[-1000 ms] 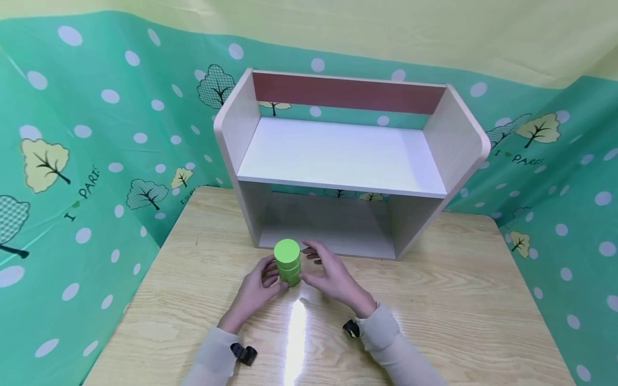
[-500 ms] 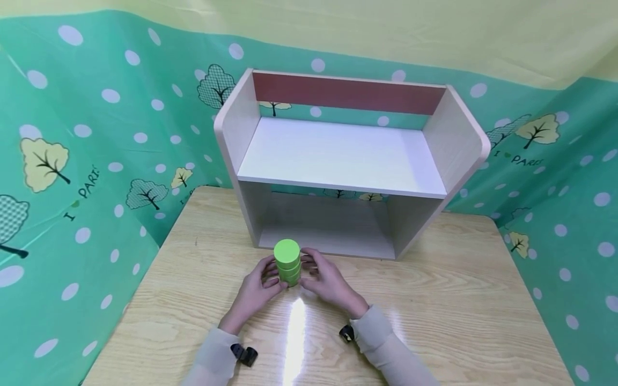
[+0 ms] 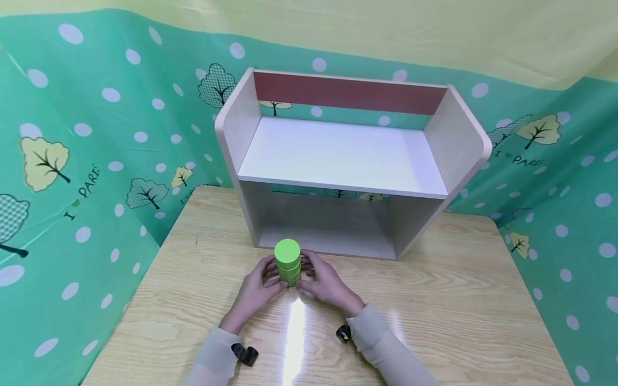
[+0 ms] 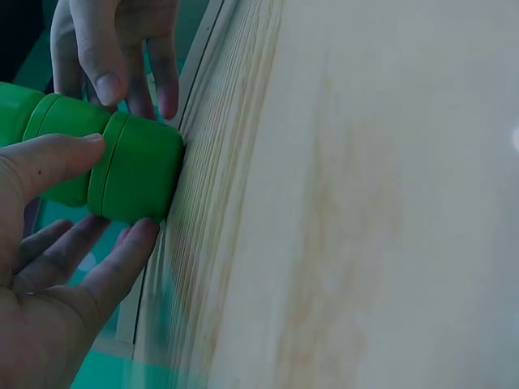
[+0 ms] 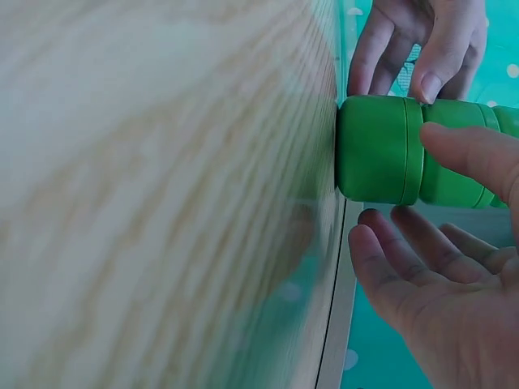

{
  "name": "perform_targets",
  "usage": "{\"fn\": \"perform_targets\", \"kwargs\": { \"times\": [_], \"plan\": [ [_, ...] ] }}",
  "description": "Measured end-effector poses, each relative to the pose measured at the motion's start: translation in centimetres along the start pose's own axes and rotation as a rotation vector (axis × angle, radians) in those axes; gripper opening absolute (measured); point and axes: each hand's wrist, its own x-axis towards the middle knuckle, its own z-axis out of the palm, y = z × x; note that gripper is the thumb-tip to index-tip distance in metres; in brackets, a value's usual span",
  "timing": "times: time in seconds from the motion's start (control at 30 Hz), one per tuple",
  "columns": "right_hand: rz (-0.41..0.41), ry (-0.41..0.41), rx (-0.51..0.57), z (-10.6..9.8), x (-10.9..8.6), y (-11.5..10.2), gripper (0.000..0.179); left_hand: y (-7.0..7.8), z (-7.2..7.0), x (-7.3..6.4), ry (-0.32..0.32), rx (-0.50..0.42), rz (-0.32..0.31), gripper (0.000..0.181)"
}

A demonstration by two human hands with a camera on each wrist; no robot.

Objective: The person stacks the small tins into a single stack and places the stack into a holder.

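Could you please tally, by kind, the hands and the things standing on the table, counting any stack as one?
Hands: 2 (left hand, right hand)
Green stack: 1
Shelf unit: 1
Total: 4

Pale wood-grain desk [image 3: 458, 300]: a broad, light-brown top with fine streaked grain and a glossy finish; a bright strip of reflected light runs along its near middle.
Two-tier shelf unit [image 3: 343, 155]: stands upright toward the rear of the desk, with pale side panels, a white middle board and a reddish-brown upper back strip.
Bright green column of rounded sections [image 3: 287, 254]: upright on the desk, grooves between its sections, just before the shelf unit's front edge, left of that edge's middle.
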Motion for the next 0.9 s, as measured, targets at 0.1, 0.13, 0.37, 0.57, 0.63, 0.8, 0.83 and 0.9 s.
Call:
{"fn": "perform_targets", "kwargs": {
  "times": [0.1, 0.13, 0.37, 0.57, 0.63, 0.8, 0.83, 0.9],
  "plan": [
    [-0.006, -0.004, 0.003, 0.1, 0.1, 0.0, 0.075, 0.1, 0.0, 0.0, 0.006, -0.014, -0.012, 0.075],
    [-0.008, -0.005, 0.001, 0.1, 0.2, 0.1, 0.075, 0.2, 0.1, 0.0, 0.007, -0.014, -0.017, 0.075],
    [-0.018, -0.011, -0.026, 0.3, 0.4, 0.2, 0.072, 1.7, 0.3, -0.2, -0.002, -0.018, -0.041, 0.074],
    [-0.042, -0.016, -0.028, 0.4, 0.5, 0.1, 0.070, 2.2, 0.3, -0.4, -0.006, 0.001, -0.042, 0.073],
    [-0.045, -0.013, -0.031, 0.4, 0.5, 0.1, 0.069, 1.5, 0.3, -0.3, 0.002, -0.002, -0.036, 0.073],
    [-0.043, -0.010, -0.044, 0.5, 0.6, 0.1, 0.069, 0.0, 0.1, 0.0, 0.008, -0.010, -0.019, 0.074],
    [-0.042, -0.011, -0.045, 0.5, 0.6, 0.1, 0.069, -0.1, 0.1, 0.1, 0.007, -0.008, -0.015, 0.074],
    [-0.040, -0.011, -0.054, 0.5, 0.6, 0.1, 0.069, -0.3, 0.0, 0.1, 0.004, -0.001, -0.006, 0.074]
  ]
}}
